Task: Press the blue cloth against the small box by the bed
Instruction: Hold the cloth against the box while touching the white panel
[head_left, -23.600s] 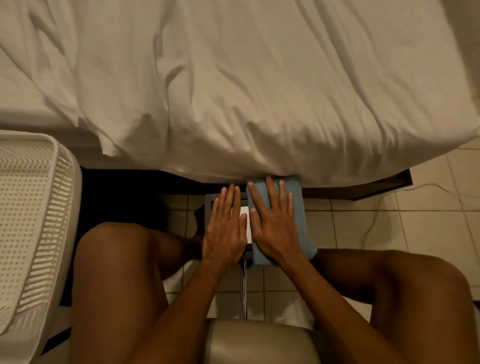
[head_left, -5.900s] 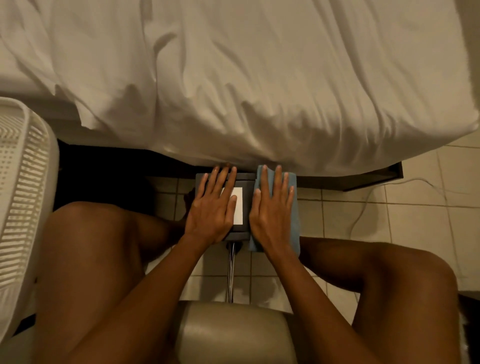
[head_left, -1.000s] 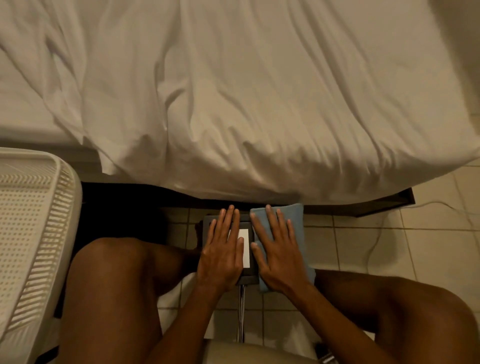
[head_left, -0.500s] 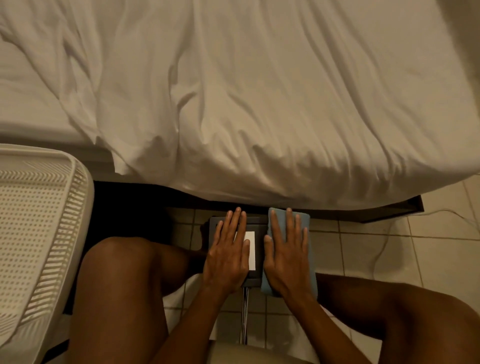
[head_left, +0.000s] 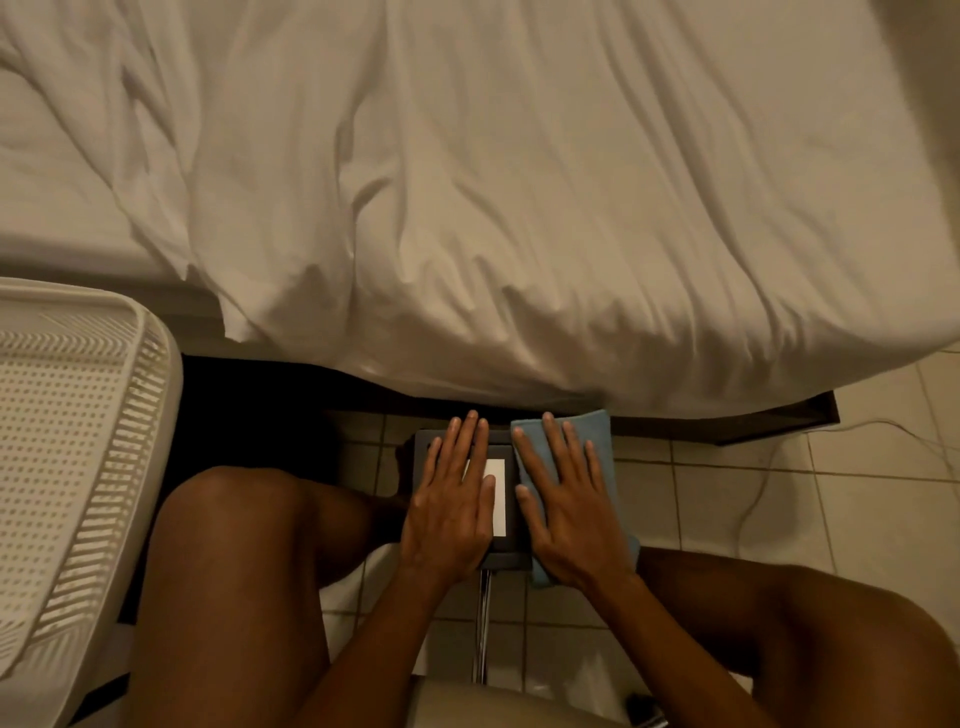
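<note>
Under the white bed's (head_left: 519, 208) edge, lower centre of frame: small box (head_left: 506, 551), dark and rigid, beneath the flat left hand (head_left: 452, 509). Against its right side, blue cloth (head_left: 597, 431), soft, light, likely to bunch; pinned under the right hand (head_left: 566, 514), fingers (head_left: 557, 452) straight and spread. Best pressed palm-flat.

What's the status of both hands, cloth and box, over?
Left hand flat on small dark box. Right hand flat, pressing folded blue cloth beside it. White bedsheet hangs just beyond both hands.
</note>
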